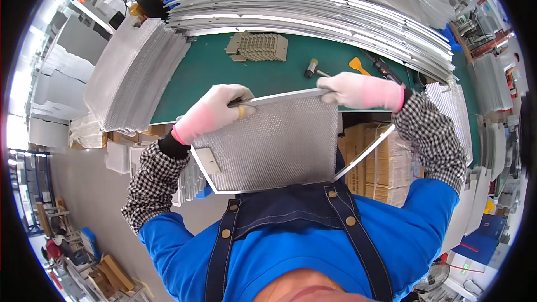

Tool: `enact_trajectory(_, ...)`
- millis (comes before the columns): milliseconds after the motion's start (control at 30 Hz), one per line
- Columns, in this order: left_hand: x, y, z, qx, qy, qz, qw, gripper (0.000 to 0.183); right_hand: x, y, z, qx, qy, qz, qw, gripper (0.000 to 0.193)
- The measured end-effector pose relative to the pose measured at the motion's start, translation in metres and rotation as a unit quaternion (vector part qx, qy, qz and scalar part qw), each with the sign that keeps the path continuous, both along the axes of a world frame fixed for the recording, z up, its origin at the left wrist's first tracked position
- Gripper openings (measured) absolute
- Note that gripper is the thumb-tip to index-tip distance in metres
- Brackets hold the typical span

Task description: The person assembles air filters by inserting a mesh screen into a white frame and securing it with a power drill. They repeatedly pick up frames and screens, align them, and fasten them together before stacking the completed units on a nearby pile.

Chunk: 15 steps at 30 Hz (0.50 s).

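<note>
A silver metal mesh panel (274, 140) tilts in front of my apron, with thin aluminium frame strips along its edges. My left hand (218, 111), in a white and pink glove, is closed on the panel's top left corner. My right hand (358, 90), gloved alike, pinches the right end of the top frame strip (285, 96). On the right, another frame strip (366, 152) angles outward, apart from the mesh edge, joined near the lower corner. A small beige plate (207, 160) sits at the panel's lower left.
Beyond the panel lies a green worktable (207, 72) bearing stacked beige plates (257, 47), a mallet (314, 68), a yellow scraper (358, 66) and a power screwdriver (385, 68). Long aluminium strips (307, 14) cross the back. Mesh sheets (131, 72) stand at left; cardboard boxes (377, 168) sit below.
</note>
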State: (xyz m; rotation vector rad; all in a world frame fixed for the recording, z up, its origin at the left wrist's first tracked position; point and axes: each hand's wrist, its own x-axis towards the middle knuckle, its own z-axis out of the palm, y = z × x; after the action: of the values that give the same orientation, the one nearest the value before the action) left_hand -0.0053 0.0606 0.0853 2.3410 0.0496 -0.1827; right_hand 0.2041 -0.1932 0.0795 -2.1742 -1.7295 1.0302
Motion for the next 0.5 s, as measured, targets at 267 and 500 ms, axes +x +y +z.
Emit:
enact_trajectory(267,0.035,-0.032,0.005,-0.080,0.023,-0.033,0.996,0.030,-0.015,-0.018,-0.004,0.103,0.061,-0.041,0.992,0.025)
enact_trajectory(500,0.039,-0.026,0.025,-0.055,0.128,-0.113,0.984,0.036,-0.021,-0.016,0.019,0.010,0.061,-0.027,0.998,0.020)
